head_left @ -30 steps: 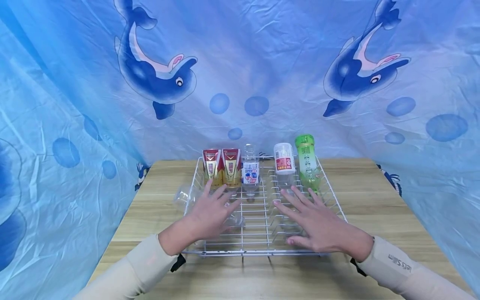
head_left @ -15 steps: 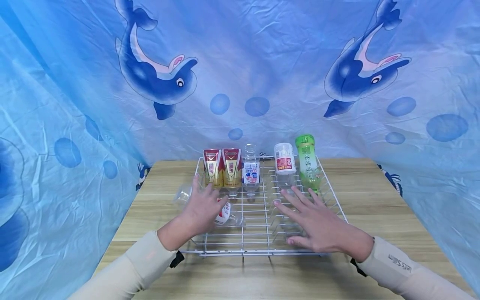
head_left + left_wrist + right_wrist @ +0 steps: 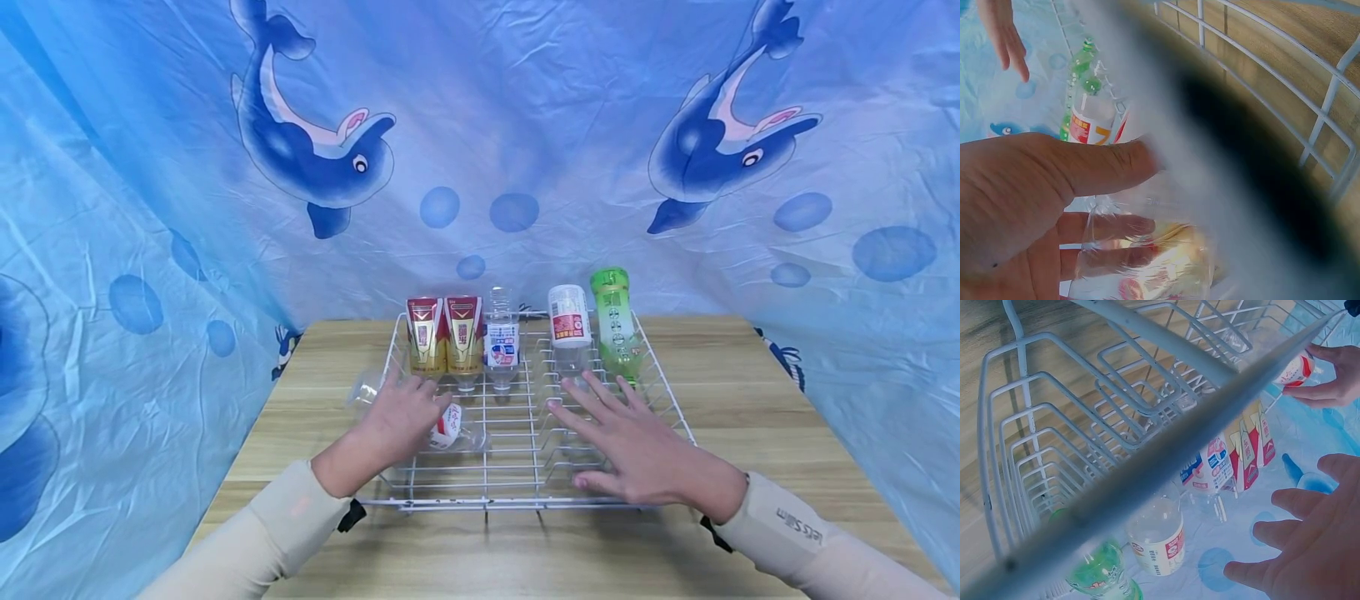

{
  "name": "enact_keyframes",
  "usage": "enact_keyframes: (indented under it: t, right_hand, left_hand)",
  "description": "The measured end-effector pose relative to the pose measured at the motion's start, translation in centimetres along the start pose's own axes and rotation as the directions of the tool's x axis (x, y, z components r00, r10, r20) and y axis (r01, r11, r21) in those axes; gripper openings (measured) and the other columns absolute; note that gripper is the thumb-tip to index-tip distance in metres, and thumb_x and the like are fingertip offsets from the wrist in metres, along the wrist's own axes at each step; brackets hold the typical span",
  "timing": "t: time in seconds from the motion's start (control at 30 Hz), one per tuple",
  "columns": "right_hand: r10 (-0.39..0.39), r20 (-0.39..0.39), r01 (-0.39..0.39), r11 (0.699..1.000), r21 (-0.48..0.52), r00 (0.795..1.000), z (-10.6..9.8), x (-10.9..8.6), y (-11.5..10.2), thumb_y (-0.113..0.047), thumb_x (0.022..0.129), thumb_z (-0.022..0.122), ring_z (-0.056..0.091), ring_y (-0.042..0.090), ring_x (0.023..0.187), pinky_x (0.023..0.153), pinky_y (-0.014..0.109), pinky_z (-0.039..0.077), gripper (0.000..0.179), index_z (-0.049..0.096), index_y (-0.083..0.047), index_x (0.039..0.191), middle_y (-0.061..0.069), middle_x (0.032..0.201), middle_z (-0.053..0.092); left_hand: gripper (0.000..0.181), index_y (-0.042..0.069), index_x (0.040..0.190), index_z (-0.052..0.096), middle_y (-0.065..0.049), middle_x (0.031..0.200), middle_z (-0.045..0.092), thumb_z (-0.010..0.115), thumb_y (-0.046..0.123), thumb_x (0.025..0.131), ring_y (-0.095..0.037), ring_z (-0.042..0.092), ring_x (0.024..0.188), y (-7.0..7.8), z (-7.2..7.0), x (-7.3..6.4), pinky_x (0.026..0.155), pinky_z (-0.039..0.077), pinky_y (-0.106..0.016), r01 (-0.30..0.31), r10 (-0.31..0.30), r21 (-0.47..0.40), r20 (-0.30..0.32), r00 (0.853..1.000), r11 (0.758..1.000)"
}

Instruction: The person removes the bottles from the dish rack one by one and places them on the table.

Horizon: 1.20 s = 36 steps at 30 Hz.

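My left hand (image 3: 397, 417) grips a clear plastic bottle with a red-and-white label (image 3: 448, 427), lying at the left of a white wire rack (image 3: 512, 505). In the left wrist view, the thumb crosses in front of the bottle's clear wall (image 3: 1141, 269) and fingers show through it. My right hand (image 3: 637, 446) is spread over the right half of the rack, palm down, holding nothing. Toward the back of the rack stand two gold-and-red cartons (image 3: 463, 337), a blue-and-white labelled bottle (image 3: 502, 346), a white-labelled bottle (image 3: 570, 317) and a green bottle (image 3: 617, 325).
The rack rests on a wooden table (image 3: 720, 375). Blue curtains with dolphins (image 3: 322, 142) hang behind and at both sides. Clear plastic (image 3: 365, 387) pokes past the rack's left edge. Upright wire prongs (image 3: 1041, 425) line one side of the rack.
The left hand has shifted slightly left and its fingers have drawn in from spread to curled, uncovering the bottle's label. The right hand has stayed put.
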State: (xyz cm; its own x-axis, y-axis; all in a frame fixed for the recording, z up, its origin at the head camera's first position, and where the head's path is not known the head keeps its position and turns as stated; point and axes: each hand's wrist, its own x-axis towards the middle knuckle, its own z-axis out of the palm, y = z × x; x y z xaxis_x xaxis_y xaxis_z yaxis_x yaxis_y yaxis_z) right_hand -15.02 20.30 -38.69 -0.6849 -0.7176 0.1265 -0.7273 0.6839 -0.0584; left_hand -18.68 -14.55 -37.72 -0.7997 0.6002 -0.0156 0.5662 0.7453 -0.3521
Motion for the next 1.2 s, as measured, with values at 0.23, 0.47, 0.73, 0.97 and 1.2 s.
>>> enact_keyframes:
  t: [0.23,0.47,0.73,0.97,1.2]
  right_hand:
    - [-0.007,-0.007,0.007,1.000,-0.014,1.000,-0.1,-0.1,-0.2,-0.072,0.095,0.043,0.005,0.036,0.153,0.116,0.071,0.006,0.085,0.022,-0.026,0.163,0.008,0.169,0.009]
    - [0.005,-0.002,-0.005,1.000,0.003,1.000,-0.4,-0.2,-0.4,-0.072,0.095,0.044,0.005,0.037,0.153,0.116,0.071,0.006,0.084,0.017,-0.031,0.163,0.008,0.169,0.009]
    - [0.001,-0.008,-0.001,1.000,0.008,1.000,-0.6,-0.1,-0.5,-0.072,0.094,0.045,0.003,0.037,0.153,0.116,0.070,0.003,0.085,0.024,-0.024,0.162,0.009,0.168,0.009]
    - [-0.009,-0.028,0.009,1.000,-0.011,1.000,-0.9,-0.1,-0.4,-0.070,0.095,0.048,0.005,0.039,0.152,0.116,0.071,0.006,0.086,0.022,-0.025,0.163,0.011,0.168,0.011]
    - [0.003,-0.033,-0.003,1.000,-0.005,0.999,-1.1,-0.1,-0.5,-0.069,0.095,0.048,0.005,0.040,0.152,0.116,0.071,0.006,0.089,0.020,-0.019,0.163,0.012,0.168,0.013]
  left_hand:
    - [0.064,0.015,0.132,0.065,-0.013,0.126,0.066,0.089,0.034,0.076,-0.034,0.061,0.115,-0.2,-0.4,-0.2,0.108,0.037,-0.067,0.004,-0.005,-0.036,-0.018,1.000,0.999]
    - [0.074,0.014,0.137,0.062,-0.014,0.119,0.066,0.092,0.037,0.073,-0.035,0.063,0.108,-0.5,-1.4,-0.5,0.097,0.048,-0.064,0.012,-0.015,-0.035,-0.105,0.994,0.999]
    - [0.094,0.019,0.153,0.041,-0.014,0.123,0.060,0.088,0.046,0.076,-0.032,0.061,0.106,-0.4,-1.7,-0.5,0.088,0.055,-0.056,0.024,-0.037,-0.085,-0.162,0.986,0.996]
    - [0.096,0.021,0.158,0.032,-0.012,0.118,0.057,0.082,0.049,0.081,-0.028,0.059,0.099,-0.3,-2.4,-0.5,0.084,0.057,-0.049,0.042,-0.066,-0.172,-0.134,0.989,0.984]
    - [0.097,0.020,0.162,0.024,-0.005,0.107,0.052,0.079,0.045,0.086,-0.017,0.049,0.086,-0.2,-3.1,-0.6,0.073,0.049,-0.029,0.047,-0.085,-0.342,-0.096,0.992,0.939]
